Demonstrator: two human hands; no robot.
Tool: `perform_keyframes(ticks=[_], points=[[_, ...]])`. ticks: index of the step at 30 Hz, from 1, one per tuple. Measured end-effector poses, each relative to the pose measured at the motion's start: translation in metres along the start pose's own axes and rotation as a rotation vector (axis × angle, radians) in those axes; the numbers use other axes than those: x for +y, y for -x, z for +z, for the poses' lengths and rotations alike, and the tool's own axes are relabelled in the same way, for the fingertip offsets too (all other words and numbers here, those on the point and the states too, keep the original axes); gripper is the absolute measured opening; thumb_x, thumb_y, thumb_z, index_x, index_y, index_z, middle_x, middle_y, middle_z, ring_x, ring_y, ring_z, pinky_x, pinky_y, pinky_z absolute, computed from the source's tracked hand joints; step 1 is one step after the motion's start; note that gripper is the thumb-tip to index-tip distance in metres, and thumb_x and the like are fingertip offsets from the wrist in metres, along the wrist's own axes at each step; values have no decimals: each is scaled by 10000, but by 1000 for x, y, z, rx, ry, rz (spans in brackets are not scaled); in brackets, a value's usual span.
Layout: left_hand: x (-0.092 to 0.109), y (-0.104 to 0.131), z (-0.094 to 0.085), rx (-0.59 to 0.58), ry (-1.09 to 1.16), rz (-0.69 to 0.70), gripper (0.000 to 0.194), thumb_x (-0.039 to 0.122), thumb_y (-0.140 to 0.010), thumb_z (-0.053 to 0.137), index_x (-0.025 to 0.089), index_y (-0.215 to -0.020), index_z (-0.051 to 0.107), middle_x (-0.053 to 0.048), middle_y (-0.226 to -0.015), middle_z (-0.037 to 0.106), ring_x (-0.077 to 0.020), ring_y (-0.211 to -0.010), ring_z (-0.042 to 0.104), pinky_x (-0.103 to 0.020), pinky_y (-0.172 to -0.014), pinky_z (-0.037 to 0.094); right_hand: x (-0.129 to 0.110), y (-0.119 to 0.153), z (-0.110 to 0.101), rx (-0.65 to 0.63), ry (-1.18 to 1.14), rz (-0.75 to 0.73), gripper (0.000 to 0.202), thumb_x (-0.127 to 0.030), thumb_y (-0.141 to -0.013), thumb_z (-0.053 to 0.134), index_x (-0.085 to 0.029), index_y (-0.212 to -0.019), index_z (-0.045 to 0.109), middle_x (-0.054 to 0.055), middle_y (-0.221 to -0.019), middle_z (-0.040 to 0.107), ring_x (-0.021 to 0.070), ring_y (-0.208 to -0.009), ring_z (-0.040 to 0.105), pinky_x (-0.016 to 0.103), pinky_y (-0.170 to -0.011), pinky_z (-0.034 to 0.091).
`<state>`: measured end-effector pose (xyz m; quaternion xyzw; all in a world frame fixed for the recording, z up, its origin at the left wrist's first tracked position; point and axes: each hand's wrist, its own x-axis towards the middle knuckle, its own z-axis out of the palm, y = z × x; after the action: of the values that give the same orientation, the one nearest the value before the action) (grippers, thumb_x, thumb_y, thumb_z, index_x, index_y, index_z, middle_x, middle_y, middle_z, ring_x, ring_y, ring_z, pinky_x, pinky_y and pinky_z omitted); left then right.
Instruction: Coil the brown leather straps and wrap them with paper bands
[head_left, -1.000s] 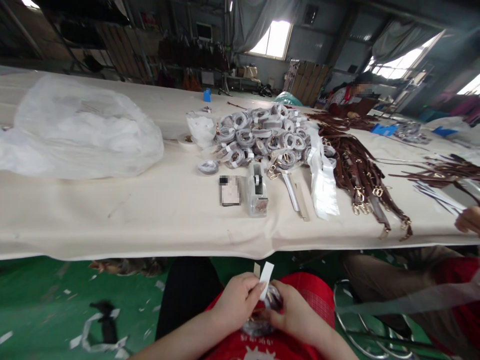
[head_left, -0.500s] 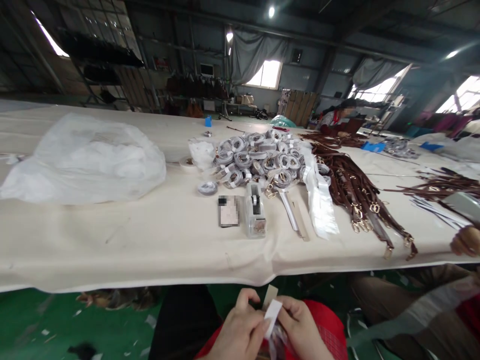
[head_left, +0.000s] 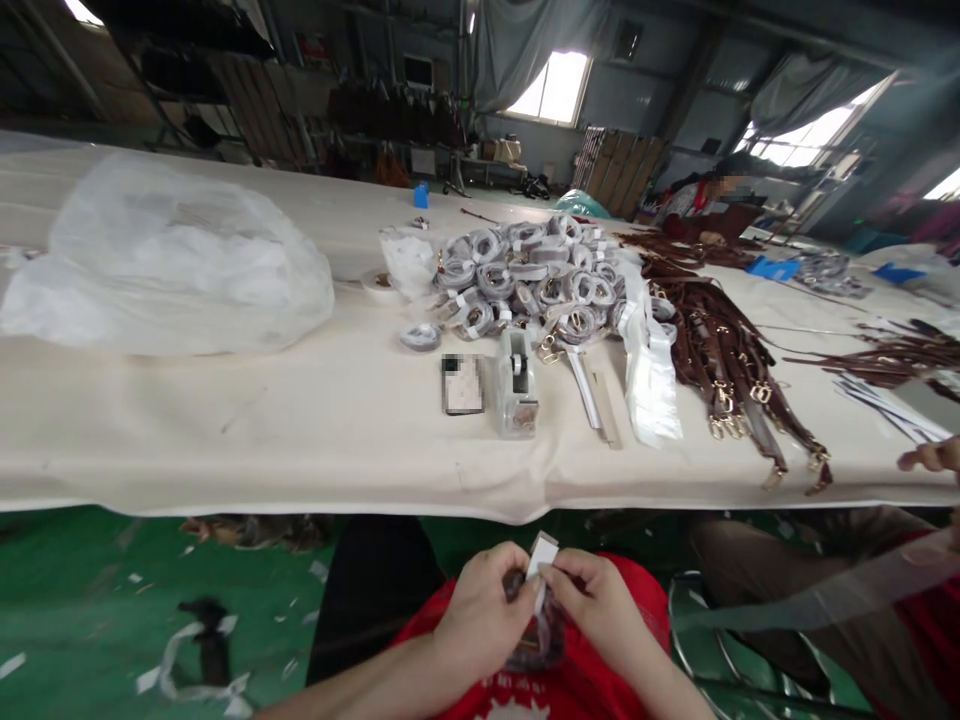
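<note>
Above my lap, my left hand (head_left: pixel 487 605) and my right hand (head_left: pixel 596 600) are close together, fingers pinched on a white paper strip (head_left: pixel 542 556). The strip stands up between my fingertips. Below it hangs a coiled dark strap in clear plastic (head_left: pixel 541 640), partly covered by my fingers; which fingers bear it I cannot tell. On the table ahead stands a tape dispenser (head_left: pixel 517 385). Behind it is a heap of coiled straps in wrapping (head_left: pixel 525 275). Brown straps with gold buckles (head_left: pixel 720 365) lie to the right.
A large translucent plastic bag (head_left: pixel 187 270) rests on the left of the cream-covered table (head_left: pixel 225 430). Flat plastic sleeves (head_left: pixel 649 370) and paper strips (head_left: pixel 589 395) lie mid-table. A co-worker's hand (head_left: pixel 930 457) is at the right edge. Scraps litter the green floor (head_left: pixel 97 580).
The view has tipped downward, showing more of my lap. My hands have drawn closer around the strip, whose two ends stood apart before and now look nearly together. The wrapped strap shows more.
</note>
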<state>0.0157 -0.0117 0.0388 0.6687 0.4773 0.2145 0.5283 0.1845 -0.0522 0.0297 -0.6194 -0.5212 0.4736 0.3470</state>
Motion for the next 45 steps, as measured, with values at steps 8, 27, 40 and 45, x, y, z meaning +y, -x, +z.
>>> perform_keyframes(ticks=[8,27,40,45], points=[[-2,4,1,-27,75,-19,255,242,-832,566,223,-1033,409,15,-724,707,-177,-645,639,-284,-656,442,12,-8,-1,-40,-187,110,408,-519,-754,728,-126,-643,735,-5,-554,587,107,-526,438,235,-532,359],[-4,11,-2,-127,-72,0,344,154,-758,579,205,-1085,489,-34,-919,711,-220,-879,634,-330,-802,455,-7,-19,-13,-244,-58,142,131,-228,-714,695,-154,-648,609,-49,-567,565,94,-522,464,207,-514,340],[-38,-8,-4,-329,126,-205,269,222,-770,515,152,-923,724,-9,-659,658,-174,-592,596,-273,-564,461,4,8,16,-149,424,-356,292,-108,-903,524,-248,-1060,727,79,-1059,736,218,-962,674,339,-874,532],[-24,-24,-13,-365,259,-298,218,307,-723,548,151,-781,690,31,-581,579,-125,-530,529,-217,-492,390,-11,-10,1,-95,398,-357,264,-169,-937,513,-236,-1061,736,85,-1010,744,217,-928,682,334,-852,539]])
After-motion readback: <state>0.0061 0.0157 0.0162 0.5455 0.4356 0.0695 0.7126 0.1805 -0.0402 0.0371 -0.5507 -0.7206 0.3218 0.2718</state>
